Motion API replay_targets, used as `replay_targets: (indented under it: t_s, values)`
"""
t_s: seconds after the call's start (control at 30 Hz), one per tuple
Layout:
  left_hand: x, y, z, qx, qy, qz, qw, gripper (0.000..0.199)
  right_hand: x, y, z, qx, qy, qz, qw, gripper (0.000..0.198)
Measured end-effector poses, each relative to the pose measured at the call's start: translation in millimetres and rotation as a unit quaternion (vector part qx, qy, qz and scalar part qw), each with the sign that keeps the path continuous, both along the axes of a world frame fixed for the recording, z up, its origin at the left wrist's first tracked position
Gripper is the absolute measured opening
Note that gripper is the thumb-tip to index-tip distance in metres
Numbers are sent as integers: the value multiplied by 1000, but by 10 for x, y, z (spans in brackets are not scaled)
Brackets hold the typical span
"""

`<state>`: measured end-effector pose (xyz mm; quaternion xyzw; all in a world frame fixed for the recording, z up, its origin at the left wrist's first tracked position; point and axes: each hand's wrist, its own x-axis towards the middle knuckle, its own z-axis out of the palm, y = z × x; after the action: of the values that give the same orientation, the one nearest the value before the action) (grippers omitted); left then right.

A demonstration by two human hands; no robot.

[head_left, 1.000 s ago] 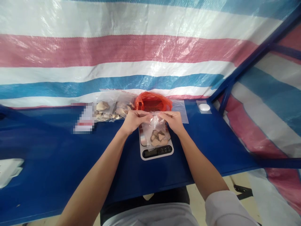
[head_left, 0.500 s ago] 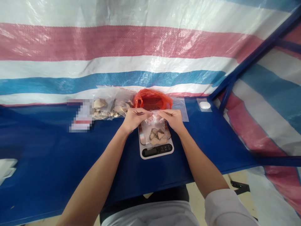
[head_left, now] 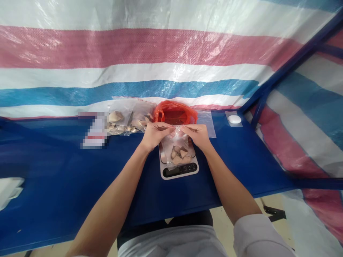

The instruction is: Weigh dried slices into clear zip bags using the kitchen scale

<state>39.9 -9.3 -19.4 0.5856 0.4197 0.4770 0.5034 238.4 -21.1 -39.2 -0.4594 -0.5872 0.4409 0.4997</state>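
Observation:
Both hands pinch the top edge of a clear zip bag (head_left: 175, 144) with several pale, dark-edged dried slices in its lower part. My left hand (head_left: 157, 135) grips the left end of the bag's mouth, and my right hand (head_left: 197, 135) the right end. The fingertips of the two hands are close together. Beneath the bag lies a white kitchen scale (head_left: 180, 175) with a dark display and buttons; whether the bag touches it I cannot tell. Right behind the hands stands an open red plastic bag (head_left: 175, 107).
Clear bags of dried slices (head_left: 118, 123) lie left of the red bag. A flat clear bag (head_left: 209, 123) is to its right, and a small packet with a white oval (head_left: 234, 119) farther right. A white object (head_left: 10, 191) sits at the blue table's (head_left: 66, 178) left edge.
Almost nothing differs. The view has shifted slightly; both hands keep their pinch on the zip bag above the scale.

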Motion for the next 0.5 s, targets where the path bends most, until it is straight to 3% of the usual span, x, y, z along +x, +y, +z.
replay_targets:
  t_s: [0.5]
  values:
    - [-18,8,-40,13,18,15,1000,41,-34,23,-6,8,58,-11,998,25]
